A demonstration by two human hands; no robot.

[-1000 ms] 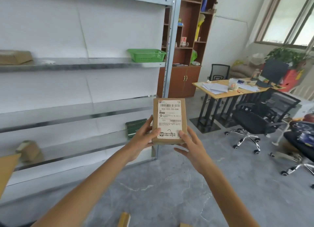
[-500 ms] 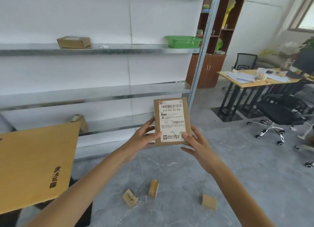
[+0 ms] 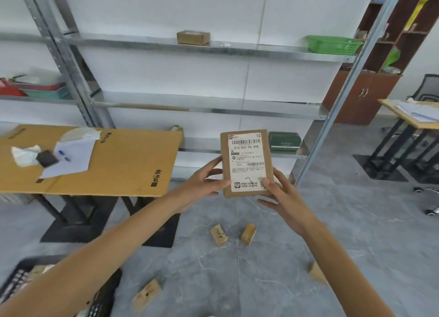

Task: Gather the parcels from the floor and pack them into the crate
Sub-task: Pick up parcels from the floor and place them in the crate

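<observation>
Black crate (image 3: 104,293), parcels inside, blurred

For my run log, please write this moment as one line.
held: flat brown cardboard parcel with white label | left hand and right hand: both gripping it | floor: small brown cardboard parcels remain | black plastic crate: lower left
</observation>
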